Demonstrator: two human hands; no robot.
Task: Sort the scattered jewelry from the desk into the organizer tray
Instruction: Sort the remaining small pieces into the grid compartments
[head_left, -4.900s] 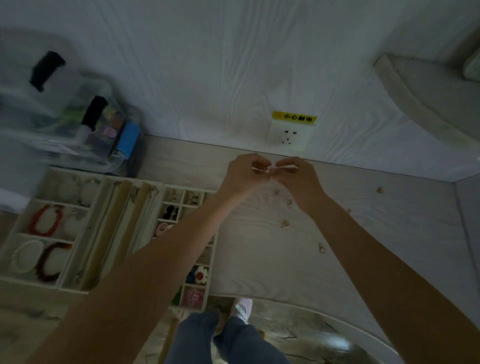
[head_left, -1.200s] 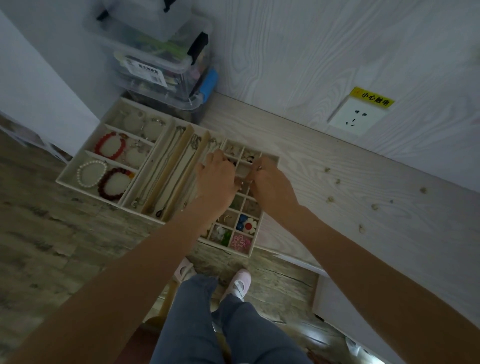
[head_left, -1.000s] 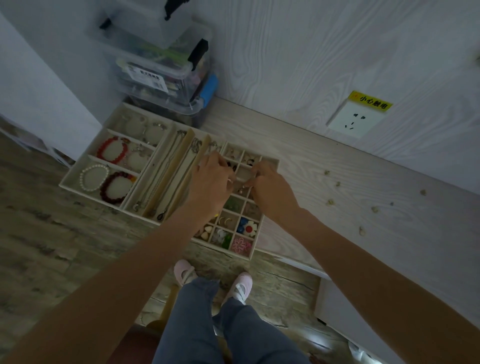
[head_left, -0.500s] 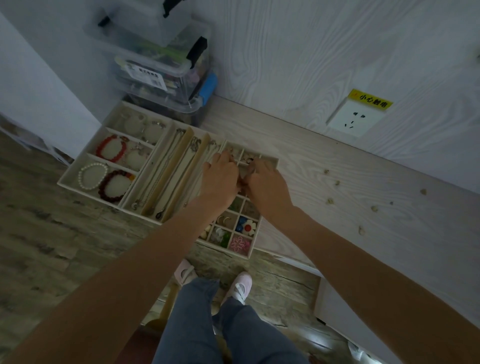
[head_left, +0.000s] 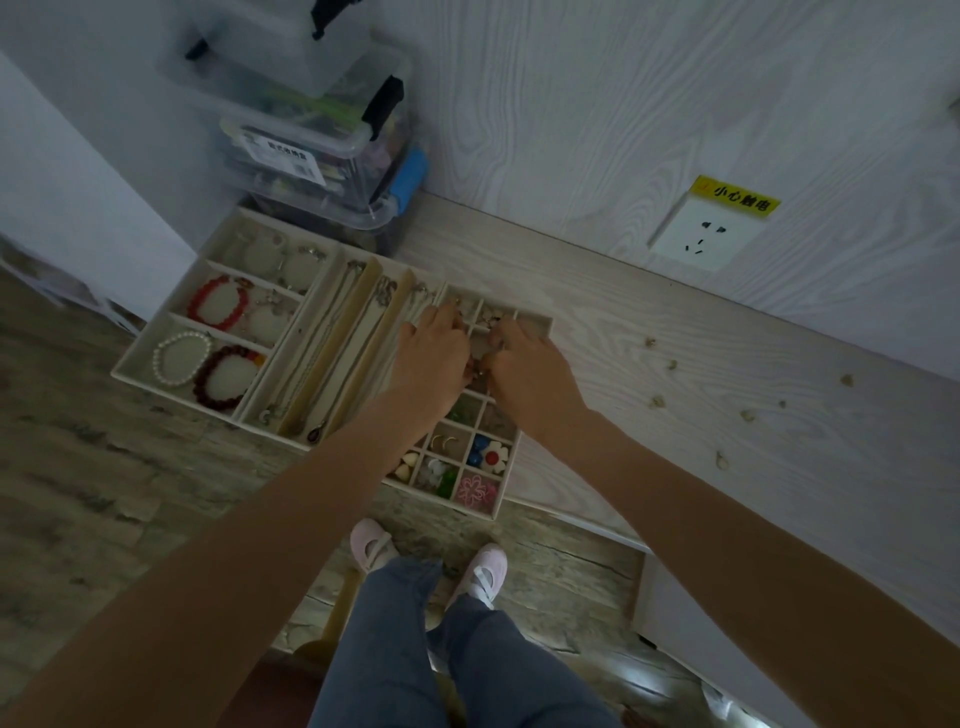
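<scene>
Head view: we're working both hands, left hand (head_left: 434, 353) and right hand (head_left: 530, 371), over organizer tray (head_left: 156, 358); finger grip unclear. Loose jewelry (head_left: 658, 401) probably tiny, light, slippery, so we're pinching sideways.

**Pale wood grain, clear plastic, beads and fine chain**

The desk (head_left: 701, 332) looks like pale, matt wood-grain laminate, and the wall panel (head_left: 571, 104) behind it has the same whitish grain. The organizer tray (head_left: 136, 358) appears cream and matt, perhaps cloth-lined. In its left compartments lie a glossy white pearl bracelet (head_left: 179, 358), a red bead bracelet (head_left: 215, 304) and a dark red bead bracelet (head_left: 223, 375). The thin necklaces (head_left: 332, 358) look like fine metal chain. The far storage boxes (head_left: 311, 130) are clear, shiny plastic. The socket (head_left: 701, 241) is smooth white plastic.
</scene>
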